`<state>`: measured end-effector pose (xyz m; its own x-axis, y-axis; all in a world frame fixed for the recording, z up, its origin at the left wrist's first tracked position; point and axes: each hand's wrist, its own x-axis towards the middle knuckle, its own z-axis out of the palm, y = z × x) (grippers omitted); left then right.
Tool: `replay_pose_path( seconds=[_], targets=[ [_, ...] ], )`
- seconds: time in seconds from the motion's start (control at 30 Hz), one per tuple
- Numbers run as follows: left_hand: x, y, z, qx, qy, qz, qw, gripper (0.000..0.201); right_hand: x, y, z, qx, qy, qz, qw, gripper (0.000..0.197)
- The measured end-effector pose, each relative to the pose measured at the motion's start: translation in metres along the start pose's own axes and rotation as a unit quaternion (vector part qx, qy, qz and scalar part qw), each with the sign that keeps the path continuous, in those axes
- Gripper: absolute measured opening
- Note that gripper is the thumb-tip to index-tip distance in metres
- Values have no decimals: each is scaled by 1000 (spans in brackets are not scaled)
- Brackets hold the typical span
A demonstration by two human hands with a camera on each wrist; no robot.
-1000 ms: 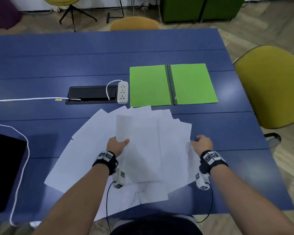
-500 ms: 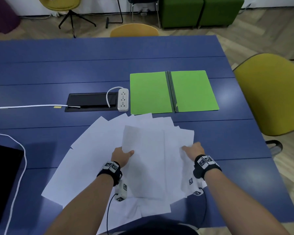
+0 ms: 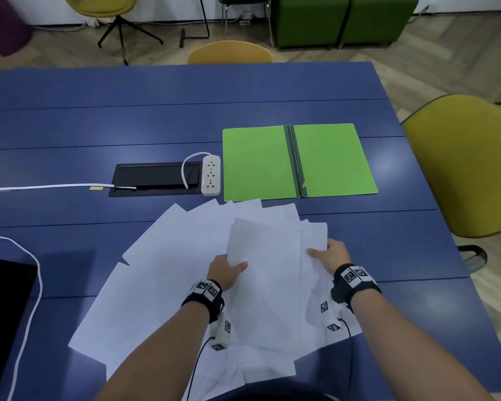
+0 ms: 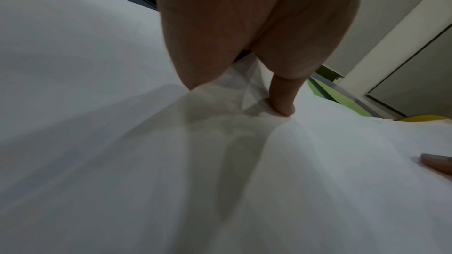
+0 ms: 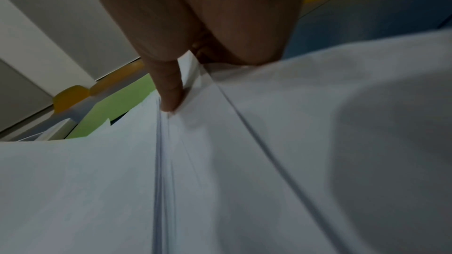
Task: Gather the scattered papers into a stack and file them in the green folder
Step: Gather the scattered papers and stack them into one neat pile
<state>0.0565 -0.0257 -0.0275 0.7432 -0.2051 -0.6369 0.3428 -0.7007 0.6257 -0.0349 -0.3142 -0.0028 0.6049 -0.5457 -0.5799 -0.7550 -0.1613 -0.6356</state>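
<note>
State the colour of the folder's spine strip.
Dark grey-green, darker than the bright green covers; the folder shows best in the head view.

Both bare forearms reaching forward, each wrist wearing a black band with square black-and-white markers. Left hand [image 3: 225,271] knuckles up, thumb laid over the left edge of loose white paper sheets [image 3: 268,273], fingers tucked beneath, pinching. Right hand [image 3: 331,254] likewise pinching the sheets' right edge, thumb pointing inward on top.

Matt white papers [image 3: 162,279], matt green card folder [image 3: 258,163], smooth blue table [image 3: 156,120].
</note>
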Motion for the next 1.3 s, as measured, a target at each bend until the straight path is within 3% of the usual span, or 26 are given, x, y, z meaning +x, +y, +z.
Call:
replay_pose_path(
  seconds=[0.13, 0.43, 0.73, 0.83, 0.97, 1.2, 1.3],
  targets=[
    [2, 3, 1, 2, -5, 0, 1000, 38, -4, -7, -2, -52, 2, 8, 999, 15],
    [-5, 6, 1, -7, 21, -6, 1000, 37, -34, -24, -20, -2, 90, -44, 995, 8],
    [-11, 5, 3, 11, 26, -9, 1000, 37, -54, -35, -48, 66, 186, -149, 969, 10],
    [-12, 6, 3, 12, 24, -11, 1000, 39, -55, -51, -59, 98, 212, -180, 956, 19],
    [-15, 10, 2, 11, 17, -8, 1000, 38, -64, -85, -76, 174, 222, -231, 931, 13],
    [-18, 10, -1, 1, 6, -6, 1000, 35, -103, -159, -107, 304, 225, -344, 859, 9],
    [-18, 11, -4, -26, -7, -11, 1000, 33, -114, -181, -116, 335, 217, -350, 847, 13]
  ],
)
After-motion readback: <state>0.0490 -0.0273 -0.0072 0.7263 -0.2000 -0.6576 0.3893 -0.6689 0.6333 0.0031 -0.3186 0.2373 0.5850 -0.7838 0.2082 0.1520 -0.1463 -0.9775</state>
